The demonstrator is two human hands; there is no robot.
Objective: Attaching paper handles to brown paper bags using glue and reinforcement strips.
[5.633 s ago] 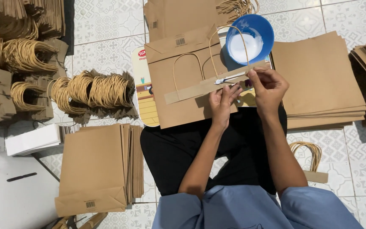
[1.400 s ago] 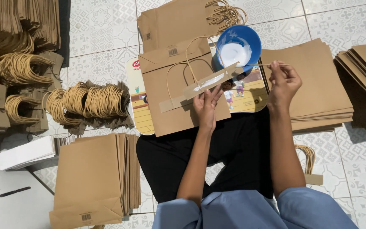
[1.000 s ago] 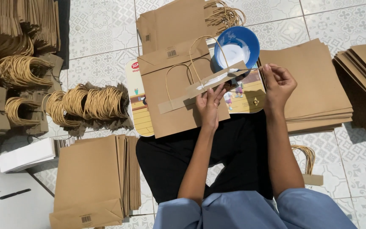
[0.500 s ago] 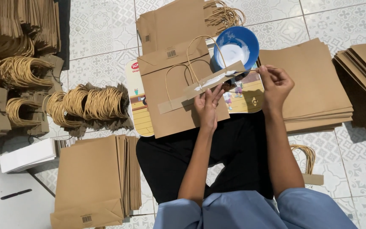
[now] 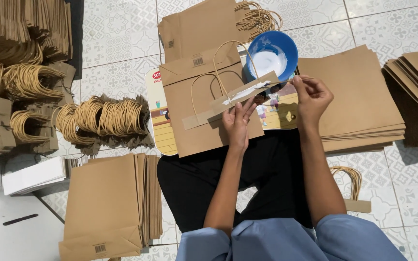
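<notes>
The left hand (image 5: 238, 123) grips a long kraft paper handle strip (image 5: 231, 99) from below, fingers closed on its lower edge near the middle, holding it tilted above a flat brown paper bag (image 5: 194, 121) that lies on a colourful picture board (image 5: 279, 108) across the lap. A twisted paper cord loop (image 5: 228, 58) rises from the strip, and a white smear of glue shows along its upper half. The right hand (image 5: 310, 96) has its fingers pinched shut on a thin stick (image 5: 286, 83), whose tip meets the strip's right end just below a blue bowl (image 5: 272, 55) of white glue. The strip looks light and floppy, likely to bend and to be tacky where coated, so the dry lower edge seems the safest hold. Stacks of bags (image 5: 359, 96) and bundled handles (image 5: 107, 116) lie around on the tiled floor (image 5: 117, 29).
</notes>
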